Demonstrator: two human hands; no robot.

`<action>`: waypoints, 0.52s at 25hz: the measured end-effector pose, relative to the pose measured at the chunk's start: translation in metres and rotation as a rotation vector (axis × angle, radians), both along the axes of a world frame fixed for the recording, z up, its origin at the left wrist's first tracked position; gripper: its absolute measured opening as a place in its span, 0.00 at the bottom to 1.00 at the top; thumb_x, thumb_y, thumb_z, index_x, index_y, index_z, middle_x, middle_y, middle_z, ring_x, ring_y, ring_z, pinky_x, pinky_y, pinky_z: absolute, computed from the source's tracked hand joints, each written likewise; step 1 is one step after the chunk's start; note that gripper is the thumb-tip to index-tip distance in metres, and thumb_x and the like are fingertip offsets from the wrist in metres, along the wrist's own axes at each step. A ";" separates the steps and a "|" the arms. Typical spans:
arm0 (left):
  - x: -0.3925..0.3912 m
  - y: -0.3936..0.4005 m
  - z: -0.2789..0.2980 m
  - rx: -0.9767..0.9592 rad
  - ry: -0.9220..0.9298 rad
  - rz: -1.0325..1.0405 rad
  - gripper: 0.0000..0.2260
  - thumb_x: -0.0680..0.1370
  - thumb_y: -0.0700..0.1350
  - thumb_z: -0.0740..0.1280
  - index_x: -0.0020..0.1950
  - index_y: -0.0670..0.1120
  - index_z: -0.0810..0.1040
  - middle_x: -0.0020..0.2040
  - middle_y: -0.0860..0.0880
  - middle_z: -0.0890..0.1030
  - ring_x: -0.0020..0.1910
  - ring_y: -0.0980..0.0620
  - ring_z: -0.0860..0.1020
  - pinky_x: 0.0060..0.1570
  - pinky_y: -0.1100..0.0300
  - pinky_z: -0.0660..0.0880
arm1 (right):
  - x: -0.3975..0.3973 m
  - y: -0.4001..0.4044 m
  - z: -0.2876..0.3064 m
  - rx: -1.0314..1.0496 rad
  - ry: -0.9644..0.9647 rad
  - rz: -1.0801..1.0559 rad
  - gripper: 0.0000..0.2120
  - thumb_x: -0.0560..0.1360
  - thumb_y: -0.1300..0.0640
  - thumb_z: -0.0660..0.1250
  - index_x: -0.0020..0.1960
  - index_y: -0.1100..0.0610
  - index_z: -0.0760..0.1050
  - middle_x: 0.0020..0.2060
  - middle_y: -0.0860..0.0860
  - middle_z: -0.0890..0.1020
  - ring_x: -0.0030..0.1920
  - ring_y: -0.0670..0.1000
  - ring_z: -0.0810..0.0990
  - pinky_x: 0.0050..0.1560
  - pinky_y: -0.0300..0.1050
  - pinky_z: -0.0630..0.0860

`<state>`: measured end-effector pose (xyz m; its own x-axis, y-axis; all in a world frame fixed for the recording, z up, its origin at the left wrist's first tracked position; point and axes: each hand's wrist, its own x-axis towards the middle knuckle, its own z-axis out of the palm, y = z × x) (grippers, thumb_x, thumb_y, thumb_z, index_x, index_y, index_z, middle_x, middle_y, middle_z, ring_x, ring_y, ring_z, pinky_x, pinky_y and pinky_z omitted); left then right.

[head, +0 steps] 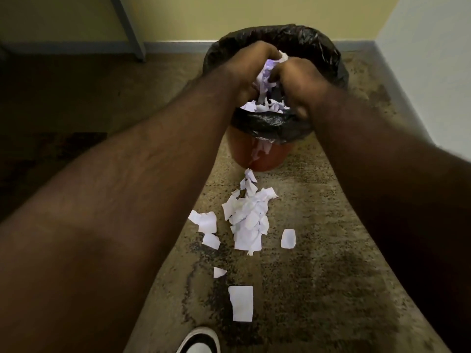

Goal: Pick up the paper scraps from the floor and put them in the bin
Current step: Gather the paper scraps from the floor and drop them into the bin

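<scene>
An orange bin (265,155) lined with a black bag (316,49) stands on the carpet near the back wall. Over its mouth, my left hand (251,64) and my right hand (297,77) press together around a bunch of white paper scraps (265,75). Loose scraps fall between the hands and lie inside the bag (265,107). One scrap hangs down the bin's front (260,149). On the floor in front of the bin sits a pile of scraps (248,217), with separate pieces beside it (288,238) and nearer me (240,303).
A grey post (128,26) leans against the yellow wall at the back left. A white wall (430,62) closes the right side. My shoe tip (200,342) shows at the bottom edge. The carpet is mottled brown.
</scene>
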<state>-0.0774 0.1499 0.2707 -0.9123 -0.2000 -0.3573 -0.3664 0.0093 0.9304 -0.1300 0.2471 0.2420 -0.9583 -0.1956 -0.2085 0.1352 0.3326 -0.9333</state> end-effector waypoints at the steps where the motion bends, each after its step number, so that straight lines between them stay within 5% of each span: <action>1: 0.004 0.001 0.004 0.023 -0.003 -0.003 0.09 0.79 0.44 0.61 0.42 0.42 0.76 0.36 0.43 0.81 0.33 0.47 0.79 0.40 0.59 0.74 | -0.001 0.001 0.000 0.003 0.003 -0.009 0.22 0.66 0.58 0.68 0.59 0.61 0.78 0.48 0.58 0.84 0.47 0.57 0.83 0.42 0.47 0.78; 3: 0.012 0.000 0.012 0.044 0.028 -0.003 0.14 0.81 0.47 0.60 0.39 0.43 0.73 0.26 0.50 0.81 0.27 0.52 0.81 0.37 0.62 0.76 | -0.003 0.005 0.001 0.030 0.071 0.004 0.27 0.67 0.54 0.68 0.66 0.59 0.75 0.55 0.56 0.82 0.52 0.55 0.82 0.48 0.49 0.80; 5: 0.016 -0.001 0.019 0.020 0.069 0.004 0.13 0.82 0.49 0.59 0.40 0.47 0.73 0.29 0.53 0.81 0.32 0.52 0.82 0.41 0.60 0.78 | -0.009 0.011 0.000 0.055 0.144 0.033 0.29 0.67 0.48 0.68 0.66 0.54 0.75 0.57 0.53 0.82 0.55 0.53 0.81 0.55 0.53 0.80; 8: 0.018 -0.003 0.025 0.021 0.043 -0.015 0.13 0.82 0.51 0.57 0.40 0.50 0.74 0.34 0.51 0.79 0.32 0.49 0.79 0.29 0.63 0.75 | -0.015 0.023 -0.006 0.060 0.165 0.083 0.36 0.64 0.40 0.69 0.70 0.51 0.72 0.59 0.49 0.82 0.57 0.51 0.82 0.60 0.54 0.79; 13: 0.019 -0.006 0.026 -0.026 0.127 0.020 0.09 0.82 0.50 0.58 0.42 0.52 0.71 0.42 0.55 0.72 0.38 0.59 0.71 0.34 0.65 0.71 | 0.023 0.045 0.011 -0.041 0.455 -0.003 0.23 0.80 0.56 0.61 0.74 0.55 0.66 0.67 0.49 0.75 0.66 0.47 0.75 0.62 0.39 0.77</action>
